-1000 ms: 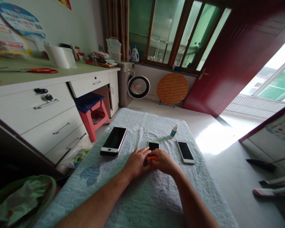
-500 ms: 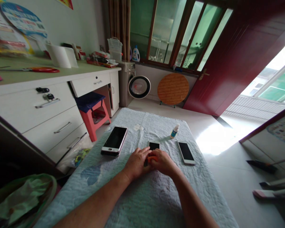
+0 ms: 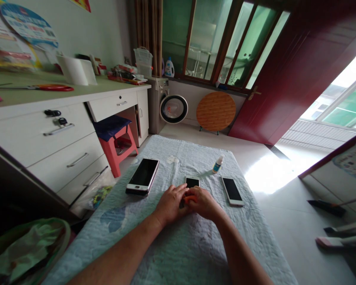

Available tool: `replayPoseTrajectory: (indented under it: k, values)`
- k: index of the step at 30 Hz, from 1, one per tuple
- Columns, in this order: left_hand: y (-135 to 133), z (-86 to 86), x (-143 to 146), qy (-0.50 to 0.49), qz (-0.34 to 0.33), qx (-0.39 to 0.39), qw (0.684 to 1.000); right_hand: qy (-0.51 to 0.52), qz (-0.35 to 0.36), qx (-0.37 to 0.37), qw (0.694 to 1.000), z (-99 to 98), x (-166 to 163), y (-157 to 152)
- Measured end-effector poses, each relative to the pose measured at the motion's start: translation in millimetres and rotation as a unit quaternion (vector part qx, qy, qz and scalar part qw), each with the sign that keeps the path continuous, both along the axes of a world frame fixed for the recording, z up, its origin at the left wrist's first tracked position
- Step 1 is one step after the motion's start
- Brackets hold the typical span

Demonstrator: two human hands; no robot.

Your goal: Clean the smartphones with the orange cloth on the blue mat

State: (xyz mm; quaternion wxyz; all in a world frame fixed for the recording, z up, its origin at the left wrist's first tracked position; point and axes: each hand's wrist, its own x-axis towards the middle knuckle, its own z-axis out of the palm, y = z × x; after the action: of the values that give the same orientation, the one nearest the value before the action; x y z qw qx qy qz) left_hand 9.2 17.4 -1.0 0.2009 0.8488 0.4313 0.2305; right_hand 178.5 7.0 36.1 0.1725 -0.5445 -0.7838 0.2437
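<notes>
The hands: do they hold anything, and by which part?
The right grip holds an orange thing; its held part is hidden. Whether the left grip holds anything cannot be told.

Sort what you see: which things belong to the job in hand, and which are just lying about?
Seemingly part of the job:
middle phone
orange item in the right hand
perhaps the left phone, right phone, small bottle

Just lying about, probably:
red-handled tool
paper roll
stool
round tabletop
</notes>
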Motion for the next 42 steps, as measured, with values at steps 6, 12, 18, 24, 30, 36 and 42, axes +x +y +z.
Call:
replayPoseTrajectory:
  k: [6, 12, 18, 24, 30, 36, 42]
  values:
    - [0, -2.0, 0, -0.003, -0.001, 0.007, 1.0, 0.003, -0.035, 0.023, 0.999, -6.1, 1, 2]
    - [-1, 3.7, 0, -0.007, -0.003, -0.004, 1.0, -0.015, -0.097, 0.042, 0.994, -8.4, 1, 4]
    - [-1, 7.8, 0, -0.009, -0.005, -0.01, 1.0, -0.031, -0.158, 0.07, 0.984, -11.4, 9, 9]
    - [-1, 7.8, -1, 0.0, -0.004, -0.016, 1.0, -0.047, -0.177, 0.076, 0.98, -12.3, 15, 12]
    - [0, 6.7, -1, 0.005, -0.002, -0.014, 1.0, -0.08, -0.169, 0.061, 0.981, -5.3, 15, 10]
    - [1, 4.2, -1, 0.011, -0.005, -0.014, 1.0, -0.098, -0.082, -0.015, 0.992, 12.2, 15, 3]
    - [2, 4.1, -1, 0.025, -0.005, -0.023, 0.999, -0.085, -0.029, -0.118, 0.989, 28.4, 18, -5]
